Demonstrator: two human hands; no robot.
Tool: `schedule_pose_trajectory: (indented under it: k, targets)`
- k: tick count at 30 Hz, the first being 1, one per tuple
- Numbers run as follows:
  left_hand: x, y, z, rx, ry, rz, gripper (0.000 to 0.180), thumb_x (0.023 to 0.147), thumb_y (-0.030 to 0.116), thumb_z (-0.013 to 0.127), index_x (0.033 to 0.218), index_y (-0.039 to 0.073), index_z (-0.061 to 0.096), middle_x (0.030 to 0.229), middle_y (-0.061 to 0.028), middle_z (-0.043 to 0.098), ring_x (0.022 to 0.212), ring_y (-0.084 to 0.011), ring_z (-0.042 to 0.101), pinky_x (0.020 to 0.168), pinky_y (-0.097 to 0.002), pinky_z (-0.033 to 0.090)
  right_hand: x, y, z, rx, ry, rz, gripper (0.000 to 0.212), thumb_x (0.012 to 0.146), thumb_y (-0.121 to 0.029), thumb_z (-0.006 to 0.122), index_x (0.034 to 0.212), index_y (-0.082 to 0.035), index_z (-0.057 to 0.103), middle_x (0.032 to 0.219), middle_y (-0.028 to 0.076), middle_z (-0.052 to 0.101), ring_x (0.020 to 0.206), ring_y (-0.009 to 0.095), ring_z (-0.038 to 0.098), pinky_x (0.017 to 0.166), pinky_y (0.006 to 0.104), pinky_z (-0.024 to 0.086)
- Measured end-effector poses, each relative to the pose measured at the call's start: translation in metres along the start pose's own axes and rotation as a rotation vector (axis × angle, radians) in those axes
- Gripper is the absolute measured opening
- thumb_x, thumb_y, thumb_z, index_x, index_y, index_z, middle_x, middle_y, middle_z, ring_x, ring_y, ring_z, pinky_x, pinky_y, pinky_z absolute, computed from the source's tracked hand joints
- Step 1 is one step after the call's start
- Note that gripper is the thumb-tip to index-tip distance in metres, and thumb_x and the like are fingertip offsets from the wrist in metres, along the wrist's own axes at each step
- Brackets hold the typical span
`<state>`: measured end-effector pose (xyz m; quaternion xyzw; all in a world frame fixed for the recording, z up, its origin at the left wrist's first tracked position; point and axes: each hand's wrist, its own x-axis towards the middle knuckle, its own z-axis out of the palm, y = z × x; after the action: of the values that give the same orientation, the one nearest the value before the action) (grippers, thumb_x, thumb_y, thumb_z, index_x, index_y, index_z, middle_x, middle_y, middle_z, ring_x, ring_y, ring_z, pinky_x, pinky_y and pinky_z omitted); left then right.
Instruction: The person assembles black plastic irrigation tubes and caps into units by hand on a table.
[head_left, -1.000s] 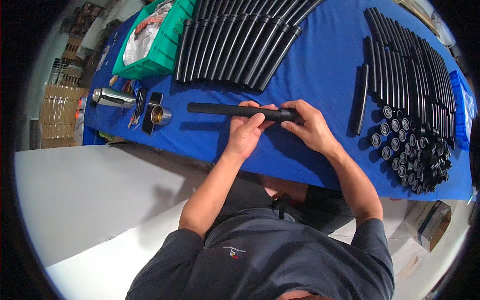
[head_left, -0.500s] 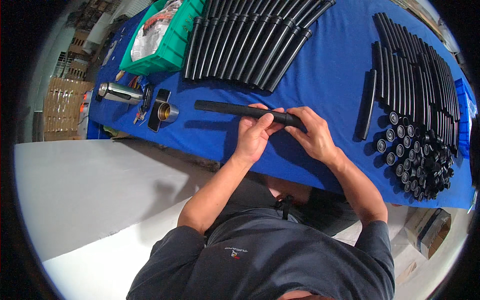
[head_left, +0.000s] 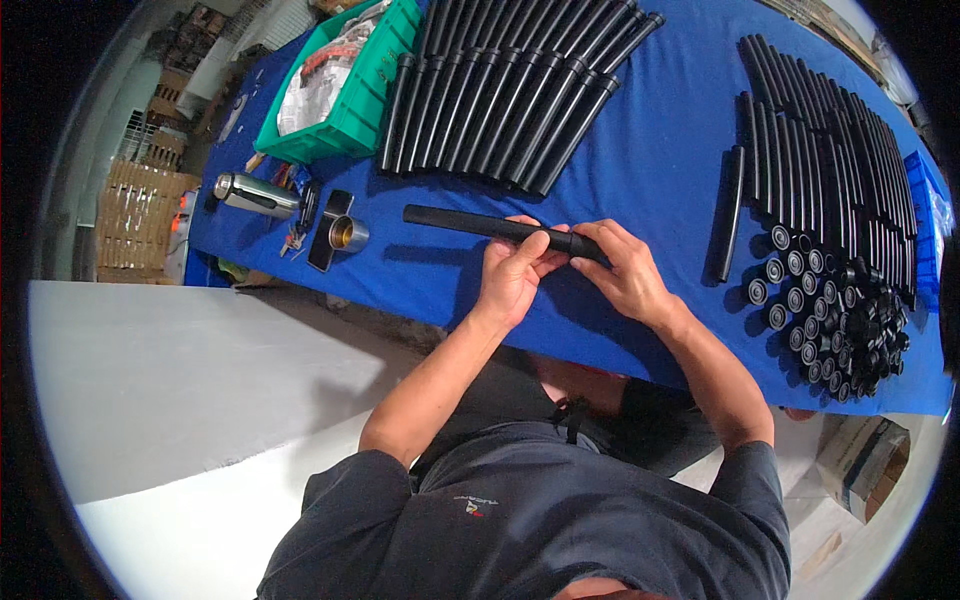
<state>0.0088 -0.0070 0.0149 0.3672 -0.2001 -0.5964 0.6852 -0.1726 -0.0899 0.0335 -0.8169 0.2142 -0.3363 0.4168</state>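
Above the blue-covered table I hold a black tube (head_left: pixel 455 217) roughly level, its free end pointing left. My left hand (head_left: pixel 517 270) is closed round the tube's middle, thumb on top. Closed over the right end, my right hand (head_left: pixel 628 268) grips near a raised collar (head_left: pixel 575 243), and its fingers hide the tip. Farther off lie rows of similar black tubes with collared ends (head_left: pixel 490 110). On the right are rows of plain black tubes (head_left: pixel 785 165), and in front of them a pile of small round black caps (head_left: pixel 820 320).
A green crate (head_left: pixel 340 125) with crumpled paper stands at the back left. Near it are a steel flask (head_left: pixel 256 194), a metal cup (head_left: pixel 347 233), a dark phone (head_left: pixel 322 250) and keys (head_left: pixel 292 243). A blue bin (head_left: pixel 930 235) sits at the far right edge. A cardboard box (head_left: pixel 865 460) is on the floor.
The whole view has shifted slightly, with the left-hand things now a little farther right and lower. Both hands keep their hold on the tube, with hardly any change in pose.
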Motion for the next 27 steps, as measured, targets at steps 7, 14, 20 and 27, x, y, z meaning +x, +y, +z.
schedule_pose_trajectory:
  k: [7, 14, 20, 27]
  targets:
    - [0.007, 0.012, -0.017, -0.096, -0.096, -0.003, 0.034, 0.094, 0.024, 0.064, 0.123, 0.008, 0.055, 0.13, -0.0189, 0.059, 0.119, -0.0327, 0.058, 0.098, -0.046, 0.053, 0.0, 0.011, -0.009, -0.005, 0.155, -0.005, 0.035, 0.083, -0.013, 0.073, 0.113, -0.001, 0.06, 0.098, 0.016, 0.061, 0.086, 0.034, 0.062, 0.072, 0.0399, 0.049]
    - [0.005, 0.02, -0.037, -0.219, -0.158, -0.046, 0.026, 0.094, 0.008, 0.061, 0.12, 0.008, 0.058, 0.129, -0.0224, 0.058, 0.123, -0.0363, 0.056, 0.101, -0.0467, 0.052, 0.002, 0.006, -0.013, 0.123, -0.035, 0.232, 0.031, 0.082, -0.014, 0.074, 0.108, -0.002, 0.062, 0.081, 0.011, 0.06, 0.075, 0.024, 0.06, 0.067, 0.0358, 0.047]
    - [0.005, 0.017, -0.04, -0.163, -0.158, 0.037, 0.027, 0.094, 0.01, 0.062, 0.12, 0.007, 0.057, 0.128, -0.0229, 0.059, 0.126, -0.0389, 0.053, 0.103, -0.0465, 0.051, 0.004, 0.003, -0.01, 0.069, 0.018, 0.202, 0.03, 0.082, -0.015, 0.073, 0.107, -0.002, 0.063, 0.085, 0.014, 0.06, 0.076, 0.027, 0.061, 0.068, 0.0384, 0.048]
    - [0.002, 0.021, -0.038, -0.216, -0.121, -0.038, 0.029, 0.092, 0.004, 0.063, 0.12, 0.008, 0.056, 0.128, -0.0193, 0.059, 0.128, -0.0355, 0.052, 0.105, -0.0467, 0.049, 0.001, 0.009, -0.002, 0.102, 0.085, 0.116, 0.035, 0.082, -0.013, 0.076, 0.112, -0.002, 0.061, 0.088, 0.007, 0.063, 0.079, 0.017, 0.062, 0.068, 0.0322, 0.051]
